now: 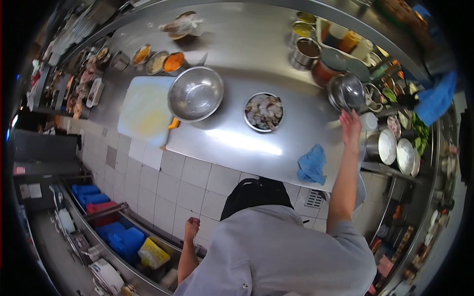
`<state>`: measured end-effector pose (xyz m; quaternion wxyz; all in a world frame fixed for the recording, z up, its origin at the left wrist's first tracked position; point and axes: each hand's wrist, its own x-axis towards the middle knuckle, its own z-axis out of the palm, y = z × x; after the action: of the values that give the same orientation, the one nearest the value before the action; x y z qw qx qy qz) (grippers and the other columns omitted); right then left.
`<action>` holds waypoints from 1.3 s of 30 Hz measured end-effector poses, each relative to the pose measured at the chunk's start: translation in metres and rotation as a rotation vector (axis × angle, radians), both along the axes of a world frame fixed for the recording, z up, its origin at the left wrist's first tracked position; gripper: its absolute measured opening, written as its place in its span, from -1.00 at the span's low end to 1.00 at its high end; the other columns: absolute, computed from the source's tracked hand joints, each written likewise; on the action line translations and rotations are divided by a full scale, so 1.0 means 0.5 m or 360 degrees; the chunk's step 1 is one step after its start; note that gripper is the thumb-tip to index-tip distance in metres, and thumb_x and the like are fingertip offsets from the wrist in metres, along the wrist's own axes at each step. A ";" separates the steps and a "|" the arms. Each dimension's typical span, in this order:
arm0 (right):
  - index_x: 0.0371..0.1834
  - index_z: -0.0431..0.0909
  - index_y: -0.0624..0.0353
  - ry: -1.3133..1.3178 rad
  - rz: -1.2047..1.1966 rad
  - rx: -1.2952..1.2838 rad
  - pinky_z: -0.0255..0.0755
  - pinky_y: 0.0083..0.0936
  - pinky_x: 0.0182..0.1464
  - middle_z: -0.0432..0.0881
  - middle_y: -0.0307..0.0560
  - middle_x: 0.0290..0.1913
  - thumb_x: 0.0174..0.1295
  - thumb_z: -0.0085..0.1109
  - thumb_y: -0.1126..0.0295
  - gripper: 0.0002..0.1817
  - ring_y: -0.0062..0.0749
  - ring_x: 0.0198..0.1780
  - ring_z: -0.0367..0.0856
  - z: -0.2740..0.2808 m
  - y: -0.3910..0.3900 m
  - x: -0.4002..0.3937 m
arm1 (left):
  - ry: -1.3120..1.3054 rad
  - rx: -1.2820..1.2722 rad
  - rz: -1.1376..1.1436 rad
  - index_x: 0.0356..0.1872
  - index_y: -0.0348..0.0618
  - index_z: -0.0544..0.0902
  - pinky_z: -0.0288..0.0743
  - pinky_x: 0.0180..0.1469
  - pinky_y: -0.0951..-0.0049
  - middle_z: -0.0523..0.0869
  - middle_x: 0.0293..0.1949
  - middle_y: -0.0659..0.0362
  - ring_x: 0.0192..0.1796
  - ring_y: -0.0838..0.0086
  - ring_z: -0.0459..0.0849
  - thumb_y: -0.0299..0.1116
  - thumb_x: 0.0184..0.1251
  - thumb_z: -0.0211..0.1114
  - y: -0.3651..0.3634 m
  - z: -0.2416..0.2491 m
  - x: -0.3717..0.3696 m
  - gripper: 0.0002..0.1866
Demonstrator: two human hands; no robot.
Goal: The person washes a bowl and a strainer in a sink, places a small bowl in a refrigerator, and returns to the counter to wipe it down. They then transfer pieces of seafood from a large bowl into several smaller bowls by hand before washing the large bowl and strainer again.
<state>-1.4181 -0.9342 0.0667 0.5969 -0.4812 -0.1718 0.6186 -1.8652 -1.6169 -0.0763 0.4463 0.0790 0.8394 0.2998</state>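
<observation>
My right hand (349, 126) reaches to the far right of the steel counter, fingers stretched out and apart at the rim of some stacked metal bowls (351, 92). Low beside my body, away from the counter, is my left hand (192, 228) with its fingers curled closed; I cannot tell what, if anything, is in it. A metal bowl of raw shrimp (264, 112) stands mid-counter. To its left, a large perforated steel colander (195, 94) overlaps the edge of a white cutting board (144, 106). An orange handle (174, 123) shows beside the board.
A blue cloth (312, 164) lies near the counter's front right edge. Containers of orange food (173, 62) and other ingredients line the back left. Sauce tins (306, 52) stand at the back right. White-filled pots (387, 146) sit right of my arm. Blue bins (127, 242) are behind left.
</observation>
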 end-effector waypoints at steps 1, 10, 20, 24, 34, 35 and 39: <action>0.03 0.47 0.22 -0.0190 0.0095 0.0066 0.66 -0.42 -0.16 0.67 0.00 -0.15 0.44 0.15 0.29 -0.75 -0.39 -0.20 0.68 -0.010 -0.030 0.000 | 0.0026 0.0026 -0.0023 -0.32 -0.24 0.60 0.48 -0.44 0.51 0.64 -0.47 0.21 -0.45 0.56 0.59 -0.38 0.43 0.14 0.017 0.002 -0.004 -0.83; 0.37 0.42 0.21 -0.2665 0.1205 0.1223 -0.01 0.14 0.51 0.25 0.23 0.49 0.21 0.25 0.25 -0.37 0.26 0.52 0.11 -0.104 -0.422 -0.138 | 0.0244 0.0127 -0.0260 -0.23 -0.25 0.64 0.56 -0.23 0.40 0.71 -0.39 0.14 -0.32 0.50 0.67 -0.33 0.36 0.30 0.167 0.072 0.006 -0.83; 0.22 0.55 0.05 -0.1670 0.2111 0.2080 0.12 0.02 0.50 0.34 0.04 0.43 0.02 0.34 0.41 -0.42 -0.03 0.52 0.18 -0.103 -0.492 -0.538 | 0.0544 0.0324 -0.0861 -0.15 -0.31 0.64 0.61 -0.09 0.29 0.75 -0.23 -0.01 -0.23 0.30 0.74 -0.35 0.36 0.29 0.502 0.206 -0.009 -0.79; 0.03 0.63 0.03 -0.1824 0.1964 0.1882 0.24 -0.03 0.39 0.46 0.00 0.34 -0.11 0.43 0.38 -0.49 0.03 0.40 0.33 -0.098 -0.467 -0.300 | 0.0487 0.0331 -0.0640 -0.13 -0.32 0.64 0.61 -0.05 0.20 0.75 -0.16 -0.11 -0.15 0.11 0.76 -0.35 0.33 0.27 0.468 0.219 -0.037 -0.77; -0.07 0.51 0.08 -0.2460 0.1402 0.1495 0.12 0.19 0.37 0.38 0.10 0.31 -0.15 0.31 0.46 -0.54 0.17 0.39 0.23 -0.146 -0.464 -0.156 | 0.0515 -0.0738 -0.0482 -0.40 -0.37 0.67 0.61 -0.16 0.15 0.74 -0.38 -0.15 -0.27 0.08 0.74 -0.29 0.18 0.20 -0.102 -0.015 -0.009 -0.73; -0.08 0.51 0.08 -0.2405 0.1488 0.1554 0.13 0.17 0.37 0.38 0.09 0.31 -0.16 0.31 0.47 -0.55 0.16 0.39 0.24 -0.141 -0.465 -0.198 | 0.0445 -0.0776 -0.0344 -0.38 -0.37 0.68 0.62 -0.15 0.19 0.74 -0.38 -0.14 -0.28 0.12 0.74 -0.29 0.18 0.21 -0.135 -0.027 0.011 -0.73; -0.11 0.54 0.09 -0.2191 0.1657 0.1799 0.19 0.08 0.35 0.43 0.05 0.26 -0.16 0.29 0.53 -0.57 0.11 0.34 0.29 -0.121 -0.489 -0.416 | 0.0143 -0.0551 0.0149 -0.34 -0.33 0.71 0.63 -0.12 0.26 0.77 -0.34 -0.10 -0.25 0.20 0.76 -0.28 0.17 0.29 -0.206 -0.084 0.045 -0.74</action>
<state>-1.6260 -1.1786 0.0061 0.1663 -0.2462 -0.9292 0.2197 -1.8429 -1.7200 -0.1184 0.4008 -0.0250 0.9004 0.1675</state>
